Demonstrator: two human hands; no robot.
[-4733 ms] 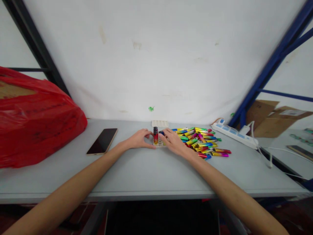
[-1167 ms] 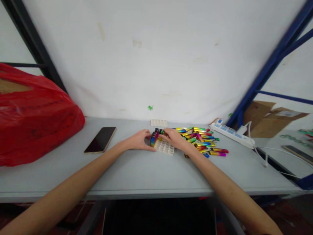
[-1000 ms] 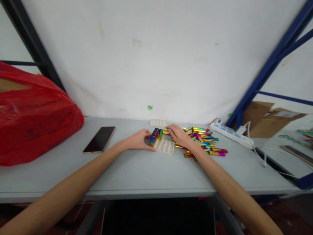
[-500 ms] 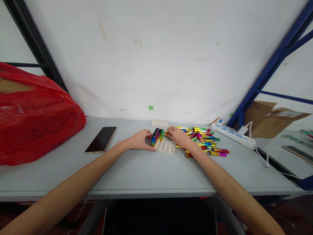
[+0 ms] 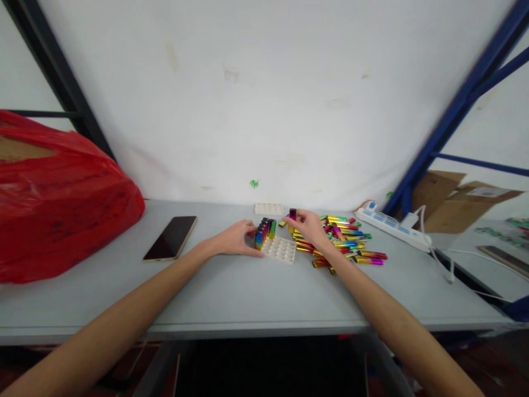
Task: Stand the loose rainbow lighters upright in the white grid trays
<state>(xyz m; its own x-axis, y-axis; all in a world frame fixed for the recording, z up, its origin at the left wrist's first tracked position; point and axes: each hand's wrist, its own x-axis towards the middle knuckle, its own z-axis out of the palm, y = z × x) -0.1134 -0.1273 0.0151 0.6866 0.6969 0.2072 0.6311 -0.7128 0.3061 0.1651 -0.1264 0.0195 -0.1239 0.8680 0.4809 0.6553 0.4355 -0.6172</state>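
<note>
A white tray with rows of round holes (image 5: 283,250) lies on the table, with several shiny rainbow-coloured lighters (image 5: 264,231) upright at its left end. My left hand (image 5: 237,238) is curved around that end, thumb at the tray's near corner and fingers behind the lighters. Just right of the tray, my right hand (image 5: 308,225) pinches one dark-topped, magenta and gold lighter (image 5: 292,214), held upright above the table. Beside and beneath my right wrist spreads a loose pile of metallic, many-coloured lighters (image 5: 347,242).
Near the wall lies a second white tray (image 5: 268,209). A phone (image 5: 171,238) and a red plastic bag (image 5: 66,204) are on the left. At the right are a white power strip (image 5: 392,225) with cables, a blue frame (image 5: 450,116) and cardboard (image 5: 458,201).
My right hand has lifted a lighter from the left side of the pile and turned it upright. My left hand stays around the tray's end.
</note>
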